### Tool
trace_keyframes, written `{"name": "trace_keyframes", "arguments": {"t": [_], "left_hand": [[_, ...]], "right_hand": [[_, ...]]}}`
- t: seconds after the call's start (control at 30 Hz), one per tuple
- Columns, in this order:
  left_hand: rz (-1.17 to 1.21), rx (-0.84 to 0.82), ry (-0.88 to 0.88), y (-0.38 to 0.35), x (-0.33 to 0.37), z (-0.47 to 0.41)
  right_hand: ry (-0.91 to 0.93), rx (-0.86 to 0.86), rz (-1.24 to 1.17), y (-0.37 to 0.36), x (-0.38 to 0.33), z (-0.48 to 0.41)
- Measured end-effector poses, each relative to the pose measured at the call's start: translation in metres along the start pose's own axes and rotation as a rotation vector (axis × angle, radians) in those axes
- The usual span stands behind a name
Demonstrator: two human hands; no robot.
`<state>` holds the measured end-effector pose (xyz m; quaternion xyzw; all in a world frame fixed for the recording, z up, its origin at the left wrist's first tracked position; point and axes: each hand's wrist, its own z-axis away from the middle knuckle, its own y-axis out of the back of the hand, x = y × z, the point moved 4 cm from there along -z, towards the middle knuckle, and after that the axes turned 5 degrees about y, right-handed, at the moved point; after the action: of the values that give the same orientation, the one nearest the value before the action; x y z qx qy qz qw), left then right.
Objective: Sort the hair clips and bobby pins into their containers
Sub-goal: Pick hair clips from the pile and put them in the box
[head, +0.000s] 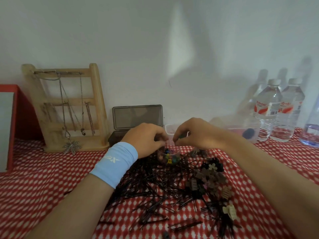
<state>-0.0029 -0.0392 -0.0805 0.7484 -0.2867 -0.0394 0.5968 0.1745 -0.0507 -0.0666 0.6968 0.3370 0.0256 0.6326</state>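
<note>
Cloth: a red cloth with white dots (43, 178) covers the table, and all the other things sit on it.
Pin pile: a big messy heap of thin dark metal bobby pins (155, 185) lies in the middle, in front of both hands.
Stand: a light wooden stand shaped like a little ladder (96, 100) leans at the wall on the left, with silver chains hanging on it.
Bottles: clear plastic water bottles with red labels (269, 109) stand at the back right.
Box: a dark see-through plastic box with its lid up (137, 116) sits behind the left hand.
Tub: a clear square plastic tub (170, 130) peeks out behind the two hands.
Left hand: the left hand (146, 137), with a light blue wristband (114, 163), has bent fingers just above the little cup. I cannot tell if it holds anything.
Right hand: the right hand (193, 133) has bent fingers with the tips pressed together on a small dark thing (180, 136), too blurry to name.
Clips: brown, black and cream plastic hair clips (212, 176) lie on the right side of the pin pile.
Cup: a little clear cup of tiny bright clips (170, 158) sits just under the hands, at the far edge of the pile.
</note>
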Motion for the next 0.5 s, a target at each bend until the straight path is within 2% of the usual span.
{"name": "trace_keyframes", "arguments": {"t": [0.1,0.2,0.27,0.37,0.43,0.5], "left_hand": [[0.077,0.059,-0.008,0.005,0.002,0.001],[0.168,0.032,-0.037,0.006,0.009,0.005],[0.229,-0.083,-0.058,0.005,0.018,0.008],[0.246,-0.283,-0.089,-0.004,0.033,0.015],[0.165,-0.363,-0.126,-0.012,0.042,0.019],[0.086,-0.414,-0.153,-0.022,0.050,0.024]], "right_hand": [[0.034,0.005,-0.011,-0.010,-0.001,-0.004],[0.026,0.038,-0.093,-0.004,-0.002,0.001],[0.022,0.059,-0.115,0.001,-0.002,0.004],[0.021,0.057,-0.022,0.006,-0.003,0.010],[-0.017,-0.039,0.012,0.005,-0.005,0.018],[-0.036,-0.212,0.032,-0.002,-0.009,0.030]]}}
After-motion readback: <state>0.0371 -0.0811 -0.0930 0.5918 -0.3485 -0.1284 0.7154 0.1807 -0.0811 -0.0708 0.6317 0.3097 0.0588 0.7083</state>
